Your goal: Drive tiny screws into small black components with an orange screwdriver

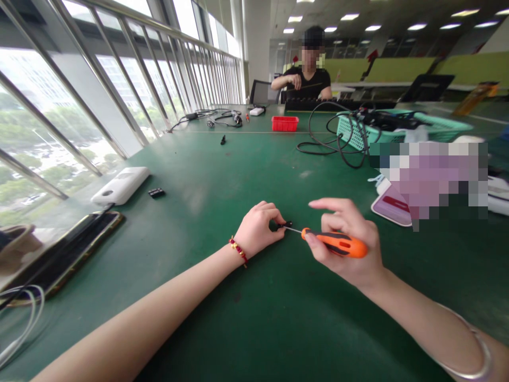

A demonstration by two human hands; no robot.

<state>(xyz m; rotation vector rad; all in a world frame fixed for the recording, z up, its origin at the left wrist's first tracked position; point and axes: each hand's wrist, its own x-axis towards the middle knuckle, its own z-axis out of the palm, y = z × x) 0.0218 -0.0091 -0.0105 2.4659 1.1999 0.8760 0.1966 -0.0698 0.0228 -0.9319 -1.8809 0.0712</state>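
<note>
Screwdriver (332,242) lies near-horizontal over the green table (254,318), well in from its window edge, tip pointing left into a small black part (283,225). Your right hand (344,241) grasps the orange handle, index finger extended; your left hand (258,229) pinches the part, knuckles up.

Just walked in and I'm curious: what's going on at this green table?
A person's left hand pinches a small black part against the green table, while the right hand holds an orange screwdriver with its tip at that part. A white power bank and a phone lie to the left. Across the table, another person works by a red bin.
</note>
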